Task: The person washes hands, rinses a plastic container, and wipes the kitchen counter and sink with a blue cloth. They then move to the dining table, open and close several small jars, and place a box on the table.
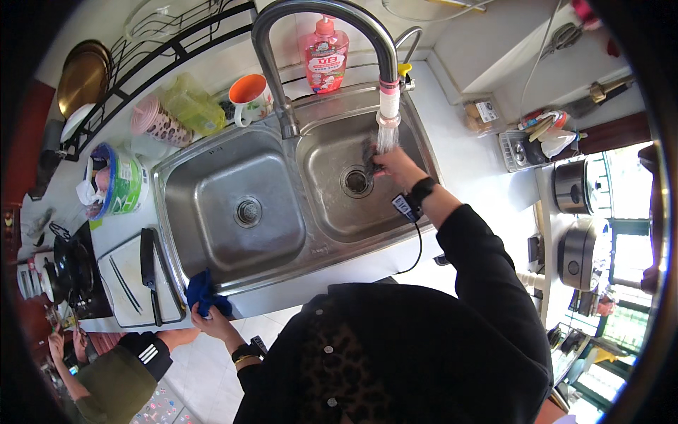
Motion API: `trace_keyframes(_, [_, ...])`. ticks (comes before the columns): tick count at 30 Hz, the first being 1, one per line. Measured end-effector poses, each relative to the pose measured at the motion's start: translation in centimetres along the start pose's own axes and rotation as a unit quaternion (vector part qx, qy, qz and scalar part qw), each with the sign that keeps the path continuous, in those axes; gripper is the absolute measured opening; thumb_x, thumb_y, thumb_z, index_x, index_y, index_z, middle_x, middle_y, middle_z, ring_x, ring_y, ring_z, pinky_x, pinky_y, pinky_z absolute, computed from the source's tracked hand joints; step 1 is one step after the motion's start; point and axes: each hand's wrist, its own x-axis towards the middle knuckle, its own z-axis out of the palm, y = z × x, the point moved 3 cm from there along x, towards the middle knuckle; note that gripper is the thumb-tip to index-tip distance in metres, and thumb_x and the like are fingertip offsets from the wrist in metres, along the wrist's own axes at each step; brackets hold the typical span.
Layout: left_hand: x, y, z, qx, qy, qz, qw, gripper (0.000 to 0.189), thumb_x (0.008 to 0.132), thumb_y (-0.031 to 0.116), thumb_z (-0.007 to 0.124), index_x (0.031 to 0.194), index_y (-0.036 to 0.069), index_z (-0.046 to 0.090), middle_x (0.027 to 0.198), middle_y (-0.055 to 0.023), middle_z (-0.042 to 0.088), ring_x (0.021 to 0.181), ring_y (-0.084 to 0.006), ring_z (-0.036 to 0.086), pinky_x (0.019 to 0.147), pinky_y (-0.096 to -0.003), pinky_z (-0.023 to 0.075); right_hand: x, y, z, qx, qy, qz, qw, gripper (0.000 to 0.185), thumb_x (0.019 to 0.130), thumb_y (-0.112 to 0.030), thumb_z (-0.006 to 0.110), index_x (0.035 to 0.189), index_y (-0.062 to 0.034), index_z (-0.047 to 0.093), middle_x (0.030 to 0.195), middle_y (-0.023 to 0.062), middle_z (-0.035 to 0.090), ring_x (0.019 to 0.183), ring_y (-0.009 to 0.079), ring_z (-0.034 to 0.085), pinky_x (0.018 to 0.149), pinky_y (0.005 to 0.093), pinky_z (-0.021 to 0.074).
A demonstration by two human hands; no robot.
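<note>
My right hand is in the right basin of a stainless steel double sink, beneath water running from the faucet. It grips a dark, blurred scrubber or cloth, whose exact kind I cannot tell. Below it lies the basin's drain. My left hand holds a blue cloth at the sink's front left corner. Nearby, a black-handled knife and dark chopsticks lie on a white cutting board.
Behind the sink stand a pink soap bottle, a mug and a tumbler. A plastic tub is at the left. Another person stands at the lower left. An egg carton sits at the right.
</note>
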Motion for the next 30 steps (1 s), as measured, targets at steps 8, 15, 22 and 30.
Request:
trace_keyframes(8, [0.0,-0.3,0.1,-0.027,0.007,0.01,1.0,0.037,0.077,0.014,0.06,0.113,0.007,0.062,0.118,-0.0172,0.056,0.11,-0.0372,0.054,0.096,-0.0441,0.0445,-4.8,-4.0,-1.1,-0.121,-0.046,-0.022,0.991,0.04,0.084,0.003,0.055,0.123,-0.0037,0.058,0.103,0.009,0.067,0.094,0.022,0.067,0.075,0.0348,0.0565])
trace_keyframes(15, [0.1,-0.9,0.3,-0.044,0.006,0.022,0.999,0.038,0.076,0.012,0.062,0.113,0.008,0.062,0.119,-0.0155,0.054,0.111,-0.0362,0.053,0.097,-0.0426,0.0446,-3.1,-8.9,12.9,-0.625,-0.074,-0.284,0.723,0.036,0.078,-0.014,0.058,0.111,-0.0179,0.072,0.104,0.0146,0.07,0.098,0.035,0.066,0.085,0.0459,0.0532])
trace_keyframes(22, [0.1,-1.5,0.3,-0.043,-0.006,0.021,0.999,0.037,0.076,0.014,0.062,0.113,0.008,0.062,0.119,-0.0153,0.054,0.112,-0.0354,0.054,0.097,-0.0421,0.0443,2.2,-14.4,14.9,-0.57,-0.067,-0.286,0.767,0.039,0.071,0.0,0.052,0.1,-0.0093,0.075,0.099,0.0178,0.071,0.092,0.0353,0.067,0.085,0.0417,0.0521])
trace_keyframes(30, [-0.1,-1.5,0.3,-0.034,-0.012,0.0,0.999,0.038,0.077,0.021,0.063,0.114,0.013,0.063,0.124,-0.015,0.052,0.113,-0.0362,0.053,0.095,-0.044,0.0456,-1.8,-3.8,7.2,-0.598,-0.11,-0.182,0.773,0.028,0.079,-0.008,0.056,0.101,-0.0059,0.074,0.094,0.0196,0.071,0.088,0.0345,0.069,0.08,0.0388,0.0537])
